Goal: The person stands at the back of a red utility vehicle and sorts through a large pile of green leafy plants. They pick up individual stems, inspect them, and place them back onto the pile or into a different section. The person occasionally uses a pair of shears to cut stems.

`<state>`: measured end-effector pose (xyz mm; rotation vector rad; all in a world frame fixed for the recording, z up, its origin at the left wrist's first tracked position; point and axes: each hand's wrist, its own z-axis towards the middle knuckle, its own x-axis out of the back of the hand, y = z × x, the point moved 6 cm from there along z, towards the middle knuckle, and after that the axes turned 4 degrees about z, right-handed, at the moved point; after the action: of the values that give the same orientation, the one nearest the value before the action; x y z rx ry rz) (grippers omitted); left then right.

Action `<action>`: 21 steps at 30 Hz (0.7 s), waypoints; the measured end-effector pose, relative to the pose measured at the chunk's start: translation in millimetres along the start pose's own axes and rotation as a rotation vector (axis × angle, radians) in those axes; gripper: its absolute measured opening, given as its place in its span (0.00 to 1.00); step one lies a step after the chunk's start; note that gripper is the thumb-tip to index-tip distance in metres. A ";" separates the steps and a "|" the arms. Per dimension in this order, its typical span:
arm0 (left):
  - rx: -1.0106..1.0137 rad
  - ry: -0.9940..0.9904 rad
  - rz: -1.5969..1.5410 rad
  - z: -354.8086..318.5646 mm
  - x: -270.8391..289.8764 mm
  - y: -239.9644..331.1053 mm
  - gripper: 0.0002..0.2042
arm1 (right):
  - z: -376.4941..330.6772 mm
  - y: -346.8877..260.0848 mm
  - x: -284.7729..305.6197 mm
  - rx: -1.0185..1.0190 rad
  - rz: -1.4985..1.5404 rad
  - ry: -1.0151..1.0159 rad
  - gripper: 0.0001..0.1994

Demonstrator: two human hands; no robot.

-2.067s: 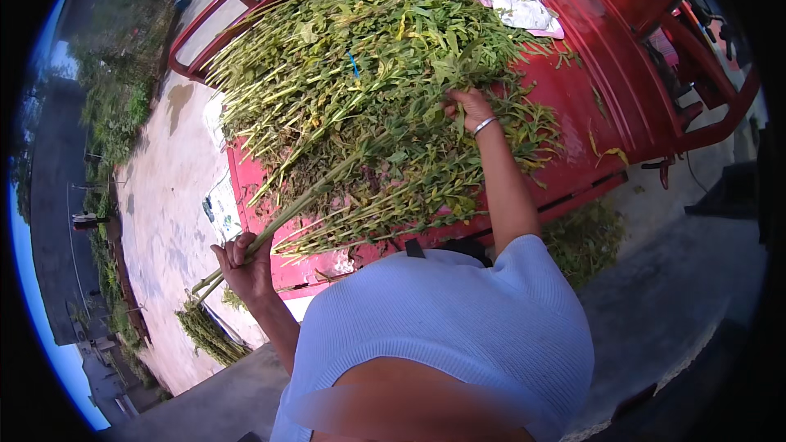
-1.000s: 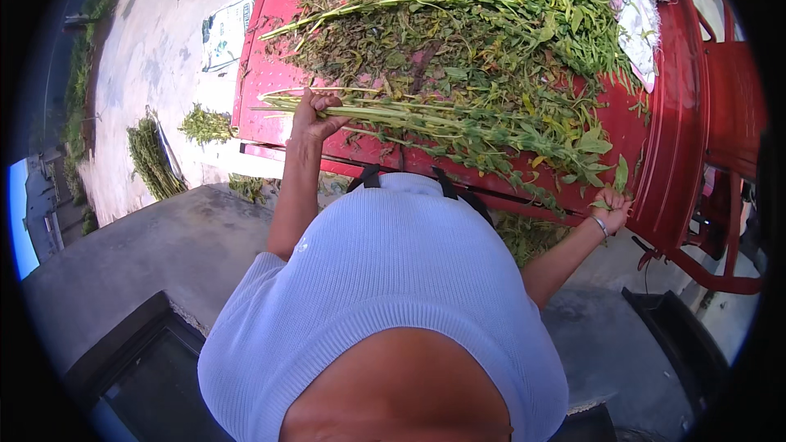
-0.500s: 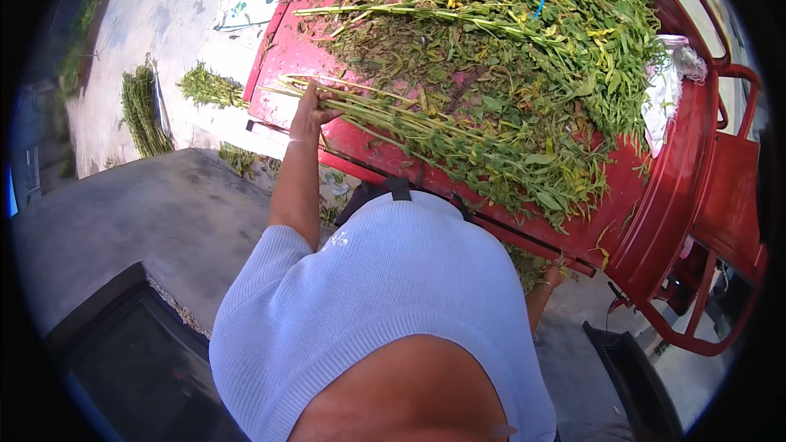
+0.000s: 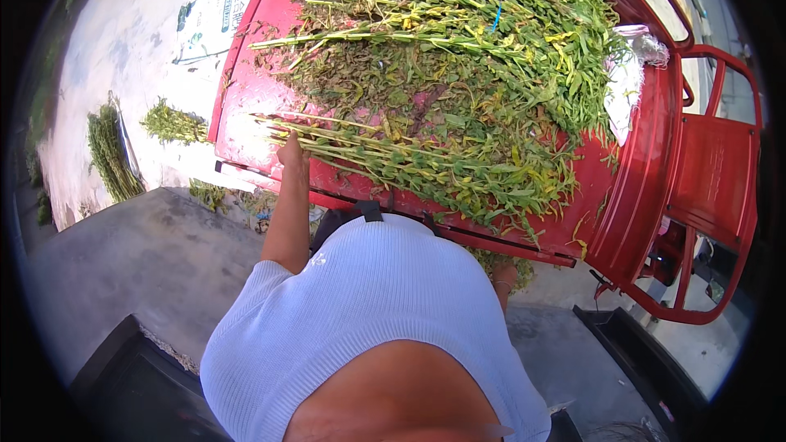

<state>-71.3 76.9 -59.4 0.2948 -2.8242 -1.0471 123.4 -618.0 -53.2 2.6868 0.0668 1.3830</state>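
Note:
My left hand (image 4: 292, 152) is at the near edge of a bundle of leafy green stalks (image 4: 368, 147), close to their bare ends. Its fingers are bunched, but I cannot see whether they go round the stalks. The bundle lies along the near side of a red truck bed (image 4: 565, 229), its leafy tops to the right. My right hand (image 4: 505, 272) hangs low outside the bed's near side, beside some leafy plants (image 4: 489, 260) below the edge. Its fingers are mostly hidden and blurred.
A larger heap of stalks (image 4: 524, 41) covers the bed's far side, with loose wilted leaves (image 4: 385, 82) between. A white sack (image 4: 626, 86) lies by the red cab frame (image 4: 712, 164). On the ground at left are plant bundles (image 4: 113, 155) and a printed sack (image 4: 214, 23).
My view has shifted, so the bed appears farther left. My left hand, earlier with fingers round the stalks, now sits at their near edge. My right hand shows less clearly below the bed's edge.

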 end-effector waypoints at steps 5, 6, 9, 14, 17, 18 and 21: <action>-0.405 0.115 0.559 -1.4 10.6 26.2 0.27 | 28.8 -232.7 214.5 0.533 0.500 0.519 0.08; -0.568 0.217 0.727 -17.4 2.6 34.7 0.32 | 45.4 -273.3 228.0 0.603 0.545 0.468 0.09; -0.508 0.074 1.008 -28.8 -9.8 46.0 0.36 | 60.2 -417.3 278.7 0.844 0.210 0.475 0.17; -0.559 -0.076 0.826 -20.9 -21.6 72.9 0.28 | 93.3 -567.1 308.8 0.898 -0.135 0.493 0.31; -0.286 -0.249 0.412 -24.5 -47.8 74.5 0.24 | 134.8 -583.5 288.9 0.695 -0.304 0.275 0.28; -0.183 -0.308 0.259 -21.3 -58.9 71.4 0.22 | 138.6 -587.3 283.7 0.691 -0.367 0.243 0.26; 0.056 -0.423 -0.116 12.8 -94.4 48.2 0.27 | 150.6 -580.1 265.0 0.756 -0.490 0.294 0.18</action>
<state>11.7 141.7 -41.2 0.2719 -3.2497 -1.1763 408.9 -30.7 1.4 2.6116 1.4212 1.7963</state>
